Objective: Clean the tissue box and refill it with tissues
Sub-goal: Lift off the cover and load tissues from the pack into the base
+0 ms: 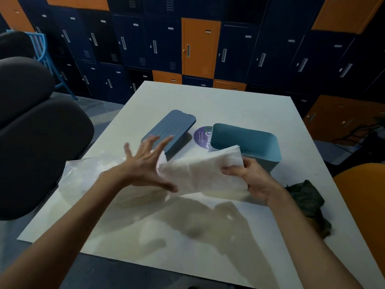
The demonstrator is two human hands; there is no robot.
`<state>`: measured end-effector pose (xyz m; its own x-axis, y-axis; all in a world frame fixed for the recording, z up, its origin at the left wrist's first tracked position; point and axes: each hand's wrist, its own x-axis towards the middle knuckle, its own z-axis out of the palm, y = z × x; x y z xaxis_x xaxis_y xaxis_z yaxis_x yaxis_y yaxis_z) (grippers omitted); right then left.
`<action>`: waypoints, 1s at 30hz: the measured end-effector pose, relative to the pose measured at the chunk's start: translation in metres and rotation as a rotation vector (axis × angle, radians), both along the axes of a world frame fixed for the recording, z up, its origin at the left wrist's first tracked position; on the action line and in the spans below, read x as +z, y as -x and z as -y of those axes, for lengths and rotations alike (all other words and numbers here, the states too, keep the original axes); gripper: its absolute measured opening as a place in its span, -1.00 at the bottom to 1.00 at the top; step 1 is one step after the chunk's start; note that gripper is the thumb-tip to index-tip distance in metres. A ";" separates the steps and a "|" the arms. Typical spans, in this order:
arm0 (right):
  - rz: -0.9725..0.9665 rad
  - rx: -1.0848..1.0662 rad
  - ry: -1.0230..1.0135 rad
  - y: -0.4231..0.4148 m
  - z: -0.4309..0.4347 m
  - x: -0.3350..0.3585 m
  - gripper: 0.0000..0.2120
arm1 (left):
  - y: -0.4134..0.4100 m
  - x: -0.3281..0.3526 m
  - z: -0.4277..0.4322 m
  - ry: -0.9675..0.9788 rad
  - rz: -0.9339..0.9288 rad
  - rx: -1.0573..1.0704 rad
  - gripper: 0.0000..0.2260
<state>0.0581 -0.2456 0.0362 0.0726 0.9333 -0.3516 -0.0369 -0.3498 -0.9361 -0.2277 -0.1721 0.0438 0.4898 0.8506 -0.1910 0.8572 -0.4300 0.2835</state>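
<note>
A thick stack of white tissues (202, 174) is held above the white table (229, 105), gripped at its right end by my right hand (253, 180). My left hand (145, 161) hovers with fingers spread at the stack's left end, holding nothing. The open teal tissue box (262, 153) stands just behind the stack, empty inside as far as I can see. Its blue ribbed lid (170, 130) lies to the left, tilted with one edge raised. A crumpled clear plastic wrapper (83, 170) lies on the table under my left forearm.
A dark green cloth (308, 203) lies near the table's right edge. A round purple sticker (203, 136) sits between lid and box. A dark padded chair (31, 132) stands at the left, an orange seat (364, 195) at the right, lockers behind.
</note>
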 end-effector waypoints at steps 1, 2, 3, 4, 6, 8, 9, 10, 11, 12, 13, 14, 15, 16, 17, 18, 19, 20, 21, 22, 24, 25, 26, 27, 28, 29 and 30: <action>0.001 0.005 -0.023 -0.003 0.004 0.002 -0.71 | -0.016 0.004 0.002 -0.004 0.079 -0.051 0.16; -0.007 0.006 -0.044 -0.008 0.008 0.003 -0.73 | -0.031 0.005 0.004 -0.004 0.131 -0.095 0.08; -0.028 0.001 -0.066 -0.013 0.012 0.004 -0.75 | -0.043 0.007 0.006 0.008 0.172 -0.119 -0.06; -0.049 -0.012 -0.084 -0.018 0.017 0.005 -0.75 | -0.052 0.007 0.009 0.036 0.229 -0.115 -0.24; -0.034 -0.076 -0.098 -0.031 0.031 0.002 -0.75 | -0.066 0.003 0.016 0.100 0.430 -0.047 -0.67; 0.036 -0.183 -0.104 -0.041 0.043 -0.007 -0.75 | -0.074 -0.005 0.028 0.200 0.733 0.051 -0.84; 0.055 -0.220 -0.117 -0.045 0.048 -0.013 -0.75 | -0.078 -0.012 0.036 0.261 0.892 0.108 -0.84; 0.076 -0.228 -0.137 -0.046 0.052 -0.019 -0.74 | -0.081 -0.020 0.044 0.307 1.015 0.166 -0.82; 0.110 -0.213 -0.157 -0.047 0.056 -0.024 -0.73 | -0.085 -0.029 0.051 0.324 1.093 0.207 -0.80; 0.151 -0.196 -0.173 -0.046 0.058 -0.030 -0.70 | -0.088 -0.039 0.056 0.311 1.122 0.232 -0.79; 0.187 -0.196 -0.183 -0.045 0.060 -0.036 -0.67 | -0.090 -0.050 0.059 0.291 1.124 0.246 -0.77; 0.204 -0.215 -0.191 -0.043 0.060 -0.041 -0.63 | -0.092 -0.057 0.061 0.269 1.113 0.251 -0.74; 0.212 -0.243 -0.195 -0.042 0.061 -0.045 -0.60 | -0.093 -0.063 0.062 0.251 1.101 0.253 -0.72; 0.218 -0.260 -0.206 -0.040 0.060 -0.047 -0.59 | -0.092 -0.067 0.061 0.226 1.097 0.260 -0.71; 0.232 -0.275 -0.221 -0.038 0.059 -0.048 -0.61 | -0.091 -0.069 0.059 0.203 1.101 0.267 -0.72; 0.251 -0.284 -0.238 -0.037 0.059 -0.047 -0.65 | -0.091 -0.069 0.058 0.180 1.109 0.270 -0.74; 0.266 -0.291 -0.259 -0.036 0.058 -0.045 -0.68 | -0.091 -0.066 0.058 0.156 1.127 0.275 -0.76; 0.268 -0.297 -0.278 -0.036 0.057 -0.043 -0.69 | -0.091 -0.064 0.057 0.138 1.151 0.281 -0.79; 0.261 -0.303 -0.297 -0.036 0.056 -0.040 -0.69 | -0.092 -0.062 0.056 0.129 1.171 0.286 -0.80; 0.244 -0.304 -0.313 -0.037 0.055 -0.038 -0.69 | -0.091 -0.060 0.056 0.127 1.179 0.286 -0.80; 0.239 -0.289 -0.325 -0.039 0.054 -0.037 -0.70 | -0.089 -0.061 0.056 0.127 1.156 0.289 -0.79; 0.256 -0.275 -0.316 -0.040 0.054 -0.038 -0.69 | -0.088 -0.063 0.057 0.131 1.133 0.292 -0.79; 0.276 -0.268 -0.299 -0.040 0.055 -0.041 -0.68 | -0.086 -0.067 0.058 0.143 1.113 0.291 -0.80; 0.296 -0.270 -0.275 -0.041 0.055 -0.045 -0.67 | -0.084 -0.071 0.059 0.162 1.103 0.289 -0.79; 0.310 -0.277 -0.253 -0.041 0.056 -0.048 -0.67 | -0.083 -0.072 0.061 0.184 1.098 0.286 -0.78; 0.318 -0.283 -0.242 -0.043 0.057 -0.050 -0.69 | -0.083 -0.072 0.062 0.196 1.087 0.286 -0.78; 0.318 -0.283 -0.241 -0.045 0.059 -0.050 -0.71 | -0.083 -0.069 0.062 0.199 1.075 0.284 -0.79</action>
<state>0.1031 -0.3044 -0.0134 0.4035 0.9137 -0.0478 0.2015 -0.1397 -0.9695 -0.1448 -0.2337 -0.0256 0.2753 0.9589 0.0682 0.1863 -0.1228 0.9748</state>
